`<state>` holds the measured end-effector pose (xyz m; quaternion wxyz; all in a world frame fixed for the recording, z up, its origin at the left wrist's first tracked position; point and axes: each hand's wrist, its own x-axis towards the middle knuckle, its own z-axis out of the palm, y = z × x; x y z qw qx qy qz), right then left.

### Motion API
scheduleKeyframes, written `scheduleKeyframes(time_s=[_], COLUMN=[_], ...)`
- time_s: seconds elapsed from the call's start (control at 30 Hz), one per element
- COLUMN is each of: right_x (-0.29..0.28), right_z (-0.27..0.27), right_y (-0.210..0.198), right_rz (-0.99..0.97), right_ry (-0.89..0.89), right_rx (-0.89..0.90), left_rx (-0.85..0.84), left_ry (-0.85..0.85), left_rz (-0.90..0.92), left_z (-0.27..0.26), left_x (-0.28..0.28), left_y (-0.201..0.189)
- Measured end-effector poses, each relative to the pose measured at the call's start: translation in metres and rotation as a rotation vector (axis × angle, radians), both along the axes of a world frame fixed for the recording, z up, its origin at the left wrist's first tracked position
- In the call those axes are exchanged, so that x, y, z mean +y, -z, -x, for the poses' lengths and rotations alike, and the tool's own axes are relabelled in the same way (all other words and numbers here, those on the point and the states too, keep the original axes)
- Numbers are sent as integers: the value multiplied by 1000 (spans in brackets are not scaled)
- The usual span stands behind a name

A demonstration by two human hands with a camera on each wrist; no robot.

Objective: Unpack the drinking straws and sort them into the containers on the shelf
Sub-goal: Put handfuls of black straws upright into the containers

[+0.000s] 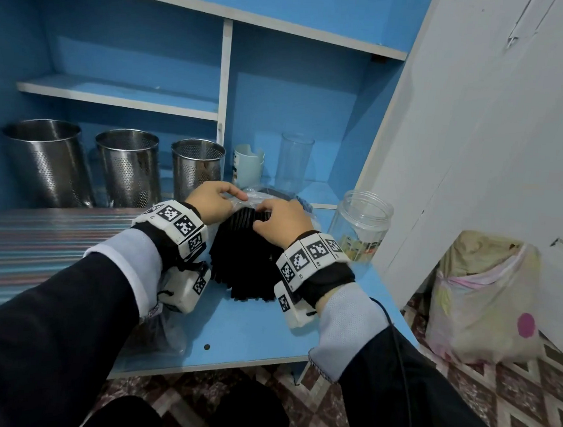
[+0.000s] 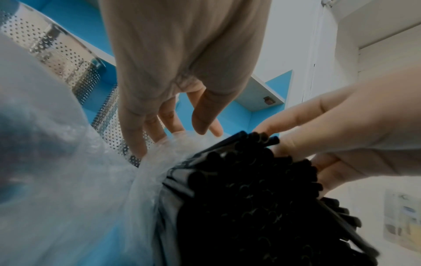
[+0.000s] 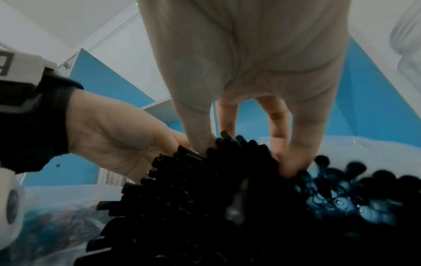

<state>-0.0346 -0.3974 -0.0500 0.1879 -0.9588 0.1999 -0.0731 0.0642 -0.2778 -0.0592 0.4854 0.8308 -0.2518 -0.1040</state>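
Note:
A thick bundle of black straws lies on the blue shelf board, partly out of a clear plastic bag. My left hand pinches the bag at the bundle's far end, fingers on the film. My right hand grips the straws, thumb and fingers dug into the bundle. Three perforated steel canisters stand at the back left. A white cup, a clear glass and a clear jar stand at the back right.
A striped mat covers the shelf's left part. More crumpled clear plastic lies under my left forearm. A white wall closes off the right side, with a filled bag on the tiled floor beside it.

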Motion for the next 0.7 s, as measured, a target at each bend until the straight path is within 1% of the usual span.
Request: scheduleKeyframes(time_s=[0.13,0.3,0.5,0.6,0.7], right_x=[0,0,-2,-4,-6], right_z=[0,7,23,40,53], right_y=[1,2,-9,-12,-8], right_rz=[-29,-109,-150,-149,-149], right_ry=[40,56,41,5,-24], right_rx=[-31,-150,-269,-281,-226], left_rx=[-10,-53,-47,-27,-23], left_ry=[-4,34,25,32,28], left_rz=[8,19,6,12,1], left_z=[0,1,-1,0,2], left_x=[-1,-4,-7,-7,-7], left_y=[1,1,3,2,2])
